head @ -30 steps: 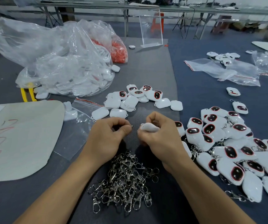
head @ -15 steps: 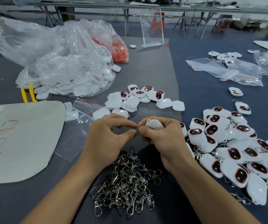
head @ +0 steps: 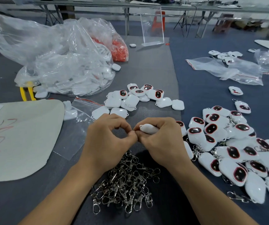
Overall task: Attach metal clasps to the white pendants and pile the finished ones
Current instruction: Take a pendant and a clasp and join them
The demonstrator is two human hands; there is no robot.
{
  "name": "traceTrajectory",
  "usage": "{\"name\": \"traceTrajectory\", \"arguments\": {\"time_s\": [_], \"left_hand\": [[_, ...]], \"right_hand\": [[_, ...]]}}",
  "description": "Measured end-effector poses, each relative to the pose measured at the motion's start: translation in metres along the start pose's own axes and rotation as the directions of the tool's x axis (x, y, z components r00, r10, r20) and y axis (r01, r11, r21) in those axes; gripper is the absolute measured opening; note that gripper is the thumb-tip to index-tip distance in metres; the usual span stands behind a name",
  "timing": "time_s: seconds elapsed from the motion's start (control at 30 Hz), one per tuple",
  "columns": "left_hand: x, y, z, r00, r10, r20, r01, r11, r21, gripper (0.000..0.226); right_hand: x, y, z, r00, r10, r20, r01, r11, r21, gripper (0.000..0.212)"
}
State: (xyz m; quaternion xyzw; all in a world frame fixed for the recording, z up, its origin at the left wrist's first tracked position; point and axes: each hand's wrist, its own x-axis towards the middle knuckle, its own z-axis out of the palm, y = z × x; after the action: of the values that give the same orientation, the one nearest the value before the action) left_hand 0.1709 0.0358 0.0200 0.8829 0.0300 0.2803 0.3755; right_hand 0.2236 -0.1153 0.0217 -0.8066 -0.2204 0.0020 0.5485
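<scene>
The grey counter [head: 155,65] is carrying everything. A big clear bag [head: 57,62] of white parts is lying at the back left. The finished pile [head: 237,143], with clasps on, is growing at the right. Some plain pendants [head: 135,99] are waiting in the middle, and the heap of metal clasps [head: 127,181] is sitting under the wrists.

A second ago the hands were apart. Now the left hand [head: 107,140] and right hand [head: 161,140] are touching at the thumb tips, so the joining step is under way. The right fingers are curling round one white pendant [head: 148,128], held up off the counter, edge on. The left fingers are pinching shut, probably on a clasp ring, but I cannot tell because it is hidden. This pendant is not ready for the pile yet.
</scene>
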Motion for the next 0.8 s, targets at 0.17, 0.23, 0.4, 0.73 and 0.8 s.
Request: {"name": "traceTrajectory", "arguments": {"time_s": [0.17,0.23,0.4,0.73,0.8], "left_hand": [[0.0007,-0.0047,-0.0011,1.000,-0.010,0.013,0.011,0.999,-0.043,0.005],[0.0012,-0.0052,-0.0011,0.999,-0.041,0.006,0.041,0.996,-0.080,0.013],[0.0043,-0.0071,-0.0014,0.989,-0.142,0.042,0.148,0.963,-0.226,0.025],[0.0081,-0.0056,-0.0022,0.945,-0.202,0.258,0.301,0.848,-0.436,0.012],[0.0078,-0.0049,-0.0016,0.948,-0.195,0.251,0.291,0.853,-0.433,0.009]], "right_hand": [[0.0000,-0.0007,-0.0021,0.999,-0.041,-0.020,0.041,0.999,-0.017,0.023],[0.0004,-0.0007,-0.0022,0.999,-0.040,-0.030,0.040,0.999,-0.018,0.020],[0.0013,0.0006,-0.0006,0.999,-0.038,-0.033,0.040,0.998,0.046,0.023],[0.0077,0.0068,-0.0018,0.994,0.084,0.071,-0.101,0.948,0.303,0.018],[0.0081,0.0079,-0.0026,0.989,0.112,0.099,-0.141,0.926,0.352,0.022]]}}
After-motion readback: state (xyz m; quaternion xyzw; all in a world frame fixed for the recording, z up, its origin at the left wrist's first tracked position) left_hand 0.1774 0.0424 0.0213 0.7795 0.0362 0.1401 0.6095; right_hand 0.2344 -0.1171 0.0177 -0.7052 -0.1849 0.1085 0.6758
